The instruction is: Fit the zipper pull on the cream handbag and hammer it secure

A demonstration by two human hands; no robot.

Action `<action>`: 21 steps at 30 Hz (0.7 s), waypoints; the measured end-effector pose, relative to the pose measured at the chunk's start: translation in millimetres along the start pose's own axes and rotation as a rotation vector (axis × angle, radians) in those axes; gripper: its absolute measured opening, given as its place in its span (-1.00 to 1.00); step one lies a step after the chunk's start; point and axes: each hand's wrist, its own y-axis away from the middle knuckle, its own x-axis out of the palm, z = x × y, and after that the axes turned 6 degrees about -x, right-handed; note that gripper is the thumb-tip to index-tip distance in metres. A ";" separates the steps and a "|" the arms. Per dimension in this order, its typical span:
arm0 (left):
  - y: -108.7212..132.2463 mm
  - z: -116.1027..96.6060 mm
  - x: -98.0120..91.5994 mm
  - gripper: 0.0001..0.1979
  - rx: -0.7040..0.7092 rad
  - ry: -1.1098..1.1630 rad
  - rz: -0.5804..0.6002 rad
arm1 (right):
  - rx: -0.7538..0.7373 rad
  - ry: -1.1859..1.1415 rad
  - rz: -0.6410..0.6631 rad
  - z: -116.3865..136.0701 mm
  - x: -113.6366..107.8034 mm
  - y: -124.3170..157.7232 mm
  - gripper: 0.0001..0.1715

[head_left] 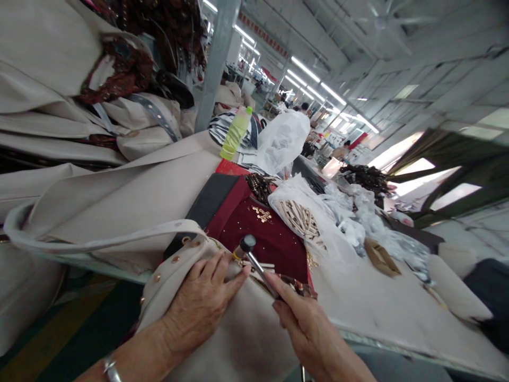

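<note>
A cream handbag [254, 323] with brass-coloured rivets and a long strap [119, 239] lies in front of me, against the table's near edge. My left hand [207, 294] grips the bag near its top edge, fingers over the material and thumb apart from them. My right hand [304, 321] is closed around a metal-handled hammer [256, 265]. The dark round hammer head is just above the bag's top edge, close to my left thumb. A small yellow piece [237, 253] shows beside the head. What lies directly under it is hidden.
Beyond the bag, small gold rings [262, 214] lie on a dark red cloth [226, 217]. A plastic bag of cream strips [298, 217] and a yellow-green bottle [236, 132] stand farther back. Cream bags [47, 79] pile up at left, by a metal post [217, 63]. Cardboard [380, 257] lies right.
</note>
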 end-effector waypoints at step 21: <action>4.0 2.8 -0.3 -0.46 0.041 0.042 -0.058 | 0.524 -0.600 -0.457 -19.0 -5.2 31.3 -0.01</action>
